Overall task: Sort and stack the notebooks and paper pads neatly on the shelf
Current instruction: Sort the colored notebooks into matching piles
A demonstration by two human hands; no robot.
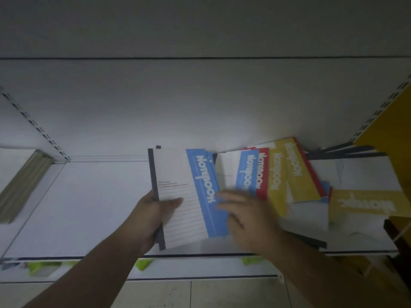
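Left hand (pixel 153 216) clamps the blue-banded notebook (pixel 189 196) by its dark spine; right hand (pixel 246 221), fingers spread, rests on its blue edge. Bare white shelf (pixel 89 207) lies open leftward; glossy notebooks (pixel 284 174) fan rightward.

Blue-and-white notebook (pixel 195 196), dark spine, tilted on the white shelf (pixel 89 207); at its 3 o'clock, fanned overlapping blue, red and yellow notebooks (pixel 278 174).

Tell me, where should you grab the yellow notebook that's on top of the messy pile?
Probably by the near short edge of the top yellow notebook, coming from the front of the shelf. It lies on top of the fanned pile, that edge sticks out free, and the right hand is already close.
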